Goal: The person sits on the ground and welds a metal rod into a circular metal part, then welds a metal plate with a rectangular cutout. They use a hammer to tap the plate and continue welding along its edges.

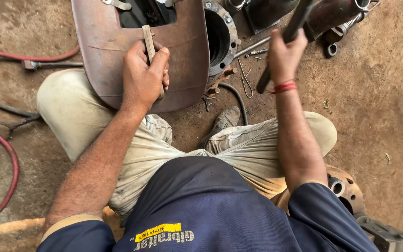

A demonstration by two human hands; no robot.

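Note:
My left hand (pixel 143 77) grips a flat metal chisel bar (pixel 148 41) and holds it upright against a curved, rusty brown metal panel (pixel 183 51) that rests on my left knee. The bar's tip sits near the edge of a dark opening in the panel. My right hand (pixel 283 56), with a red thread band on the wrist, is raised and closed around the dark handle of a hammer (pixel 295 23); the hammer's head is out of frame at the top.
I sit on a dirt floor with knees apart, one shoe (pixel 222 122) between them. A round flanged housing (pixel 222 35), bolts, a wire loop and a spring lie beyond. Red hoses (pixel 10 172) run at the left. Metal parts (pixel 350 191) lie behind my right side.

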